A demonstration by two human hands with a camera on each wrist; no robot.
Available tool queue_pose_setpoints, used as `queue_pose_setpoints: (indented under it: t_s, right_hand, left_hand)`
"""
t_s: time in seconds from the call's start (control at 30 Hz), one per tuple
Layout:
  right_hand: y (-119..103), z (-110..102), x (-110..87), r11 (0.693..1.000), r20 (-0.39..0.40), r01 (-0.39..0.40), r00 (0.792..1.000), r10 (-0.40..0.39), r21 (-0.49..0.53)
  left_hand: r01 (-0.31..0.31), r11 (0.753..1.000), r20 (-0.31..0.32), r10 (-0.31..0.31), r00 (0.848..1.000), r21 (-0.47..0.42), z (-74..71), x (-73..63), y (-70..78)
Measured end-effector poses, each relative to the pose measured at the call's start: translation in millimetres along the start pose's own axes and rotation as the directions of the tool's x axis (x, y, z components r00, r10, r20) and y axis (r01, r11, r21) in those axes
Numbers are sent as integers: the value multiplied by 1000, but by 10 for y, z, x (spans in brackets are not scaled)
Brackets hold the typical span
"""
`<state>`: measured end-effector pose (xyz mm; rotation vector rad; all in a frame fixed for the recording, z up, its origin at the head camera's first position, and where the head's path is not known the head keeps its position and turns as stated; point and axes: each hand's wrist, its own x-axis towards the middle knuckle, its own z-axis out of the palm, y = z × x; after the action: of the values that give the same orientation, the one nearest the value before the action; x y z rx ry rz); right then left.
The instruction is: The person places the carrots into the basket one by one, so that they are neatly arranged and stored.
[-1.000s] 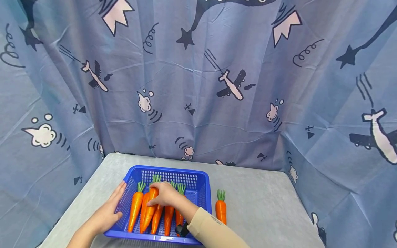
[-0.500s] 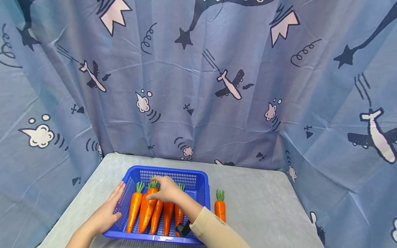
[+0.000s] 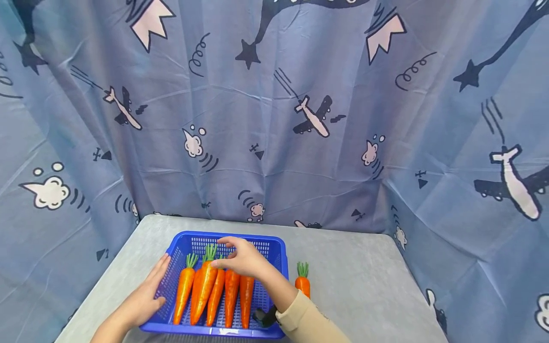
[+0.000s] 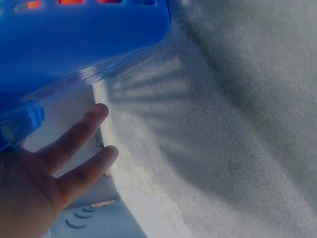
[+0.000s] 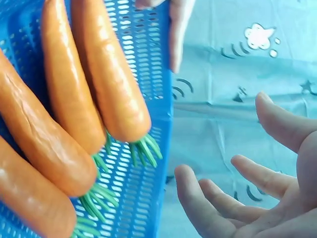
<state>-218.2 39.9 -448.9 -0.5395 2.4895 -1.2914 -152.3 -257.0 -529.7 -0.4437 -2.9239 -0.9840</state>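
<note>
Several orange carrots with green stalks lie side by side in a blue plastic basket (image 3: 214,331); one carrot (image 3: 204,286) overlaps another near the left. Above their stalk ends hovers my right hand (image 3: 243,259), its fingers parted and loosely bent around nothing. In the right wrist view that hand (image 5: 267,203) appears beyond the basket's edge, apart from the carrots (image 5: 74,74). My left hand (image 3: 143,297) lies along the outside of the basket's left wall with straight fingers. The left wrist view shows this hand (image 4: 44,183) beside the blue wall (image 4: 74,44), two fingers spread.
Another carrot (image 3: 302,285) lies on the grey table (image 3: 351,286) right of the basket, partly hidden by my right sleeve (image 3: 313,319). A black device (image 3: 266,316) sits at my right wrist. Blue patterned curtains (image 3: 266,119) hang behind and beside the table.
My right hand has let go of the overlapping carrot and lifted away to the right, its fingers opening. The left hand stays by the basket. The head view has shifted slightly.
</note>
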Motion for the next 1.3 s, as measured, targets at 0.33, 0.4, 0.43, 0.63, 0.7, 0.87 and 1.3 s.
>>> queue_pose_setpoints:
  t_s: [0.33,0.4,0.43,0.63,0.7,0.87,1.3]
  right_hand:
    - [99,-341,-235,992,-125,41,992,-26,122]
    - [131,-392,-287,989,-142,44,990,-24,140]
    - [152,-413,-312,989,-150,43,988,-21,145]
    - [321,-490,-409,984,-184,29,983,4,174]
    - [372,-509,-423,983,-187,30,982,5,183]
    - [471,-564,-469,982,-209,15,978,25,187]
    - [781,-725,-766,976,-393,-96,904,167,194]
  left_hand:
    - [4,1000,-5,-4,1000,-8,14,-21,-3]
    - [10,1000,4,-10,1000,-4,7,-21,1]
    - [12,1000,8,-12,1000,-8,5,-20,2]
    - [16,1000,17,-16,1000,-20,-10,-17,18]
    - [21,1000,15,-21,1000,-15,-17,-22,22]
    - [14,1000,3,-13,1000,-11,-38,-33,22]
    - [12,999,9,-12,1000,-36,-9,-9,14]
